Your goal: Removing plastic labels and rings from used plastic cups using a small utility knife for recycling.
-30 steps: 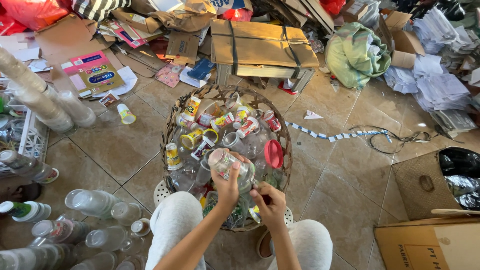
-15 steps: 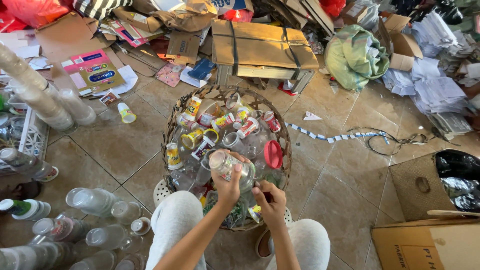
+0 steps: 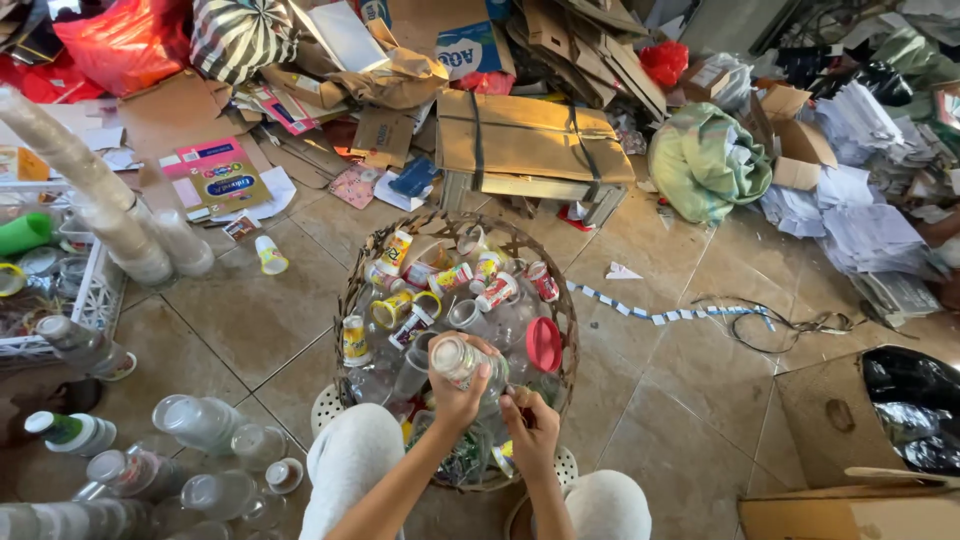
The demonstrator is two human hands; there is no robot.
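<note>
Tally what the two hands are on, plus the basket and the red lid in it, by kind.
Hands: 2, left hand, right hand
Clear plastic cup in the left hand: 1
Woven basket: 1
Red round lid: 1
Total: 5

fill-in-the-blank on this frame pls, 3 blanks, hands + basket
1. The left hand holds a clear plastic ____.
2. Both hands are above a round woven ____ full of containers.
3. The flat round lid in it is ____ in colour.
4. The right hand is beside the left.

Missing: cup; basket; red
</note>
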